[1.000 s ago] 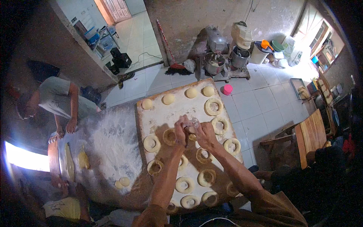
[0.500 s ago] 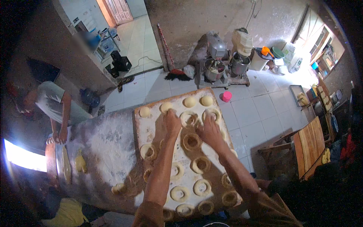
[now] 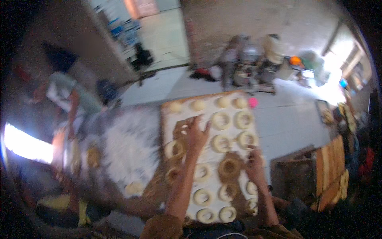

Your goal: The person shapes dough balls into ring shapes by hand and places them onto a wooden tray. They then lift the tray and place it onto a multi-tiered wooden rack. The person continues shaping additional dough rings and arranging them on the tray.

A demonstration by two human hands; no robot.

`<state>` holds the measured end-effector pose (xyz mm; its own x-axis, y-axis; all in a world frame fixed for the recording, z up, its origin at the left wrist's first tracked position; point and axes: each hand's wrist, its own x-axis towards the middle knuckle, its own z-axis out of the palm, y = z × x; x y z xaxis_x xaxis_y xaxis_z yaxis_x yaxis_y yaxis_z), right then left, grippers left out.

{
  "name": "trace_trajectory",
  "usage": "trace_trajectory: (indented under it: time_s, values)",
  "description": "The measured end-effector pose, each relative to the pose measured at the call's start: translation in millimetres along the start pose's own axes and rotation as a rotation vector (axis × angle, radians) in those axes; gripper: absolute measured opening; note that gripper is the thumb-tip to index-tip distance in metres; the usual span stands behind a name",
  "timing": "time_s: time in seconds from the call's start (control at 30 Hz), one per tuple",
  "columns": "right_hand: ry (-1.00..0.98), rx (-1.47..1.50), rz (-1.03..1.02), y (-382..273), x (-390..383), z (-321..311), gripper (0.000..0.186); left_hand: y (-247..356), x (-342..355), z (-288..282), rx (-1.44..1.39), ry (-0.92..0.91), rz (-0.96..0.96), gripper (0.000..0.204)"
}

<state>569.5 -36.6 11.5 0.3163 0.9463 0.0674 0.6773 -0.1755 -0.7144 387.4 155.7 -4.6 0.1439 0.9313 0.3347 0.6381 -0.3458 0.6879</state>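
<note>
Rows of pale dough rings [image 3: 221,120] lie on a floured board [image 3: 211,157], with several round dough balls [image 3: 198,104] along its far edge. My left hand [image 3: 197,135] hovers over the left half of the board, just nearer than the dough balls. Its fingers are apart and hold nothing that I can see. Toward the right edge, my right hand [image 3: 254,162] is beside a dough ring [image 3: 247,139], blurred, with fingers loosely apart. Whether it touches the dough, I cannot tell. My forearms hide some rings.
Left of the board stretches a floured table [image 3: 129,143], where another person [image 3: 67,95] stands at the far left end. Two mixers [image 3: 248,53] stand by the back wall. A pink cup [image 3: 253,102] is past the board's corner; a wooden table [image 3: 330,169] stands right.
My right hand has come back from the far rings toward the board's right edge. The left hand has drawn off a dough ball and its fingers have spread. The whole view has shifted and blurred.
</note>
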Motion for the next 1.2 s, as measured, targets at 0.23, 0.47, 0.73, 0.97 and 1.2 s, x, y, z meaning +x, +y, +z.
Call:
trace_trajectory:
  time_s: [0.23, 0.47, 0.73, 0.97, 1.2]
  values:
    - [0.189, 0.478, 0.166, -32.3, -63.8, -5.6, 0.032, -138.6, -178.6, -178.3, 0.414, 0.244, -0.207, 0.022]
    - [-0.092, 0.451, 0.08, -102.8, -68.5, 54.2, 0.025, -190.0, -209.5, -281.0, 0.47, -0.198, -0.242, 0.028]
    - [-0.514, 0.368, -0.215, -224.0, -108.2, 213.6, 0.029, -205.3, -236.7, -274.7, -0.366, -0.006, -0.344, 0.036]
    - [-0.563, 0.497, -0.21, -228.9, -106.7, 289.1, 0.038, -163.5, -244.5, -305.6, -0.657, 0.067, -0.478, 0.025]
    - [-0.539, 0.53, -0.012, -273.6, -133.0, 277.9, 0.056, -168.4, -257.6, -322.2, -0.488, -0.056, -0.425, 0.036]
